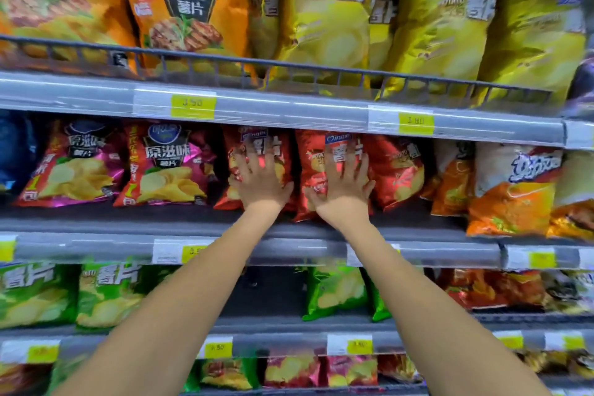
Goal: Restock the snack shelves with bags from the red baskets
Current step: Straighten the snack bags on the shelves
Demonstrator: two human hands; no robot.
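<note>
Orange bags (189, 0), yellow bags (331, 19), red bags (395, 170), magenta bags (167, 167), green bags (334, 289), yellow price tags (193, 105), grey shelf edge (289, 112).

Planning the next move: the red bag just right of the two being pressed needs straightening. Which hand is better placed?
Right. The right hand lies flat directly beside that third red bag; the left hand is farther left and would have to cross over it.

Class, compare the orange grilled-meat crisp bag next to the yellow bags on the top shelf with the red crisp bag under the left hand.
The orange crisp bag looks larger than the red crisp bag. It stands behind a wire rail; the red one sits one level lower. The left hand presses the red, not the orange. Both face outward.
</note>
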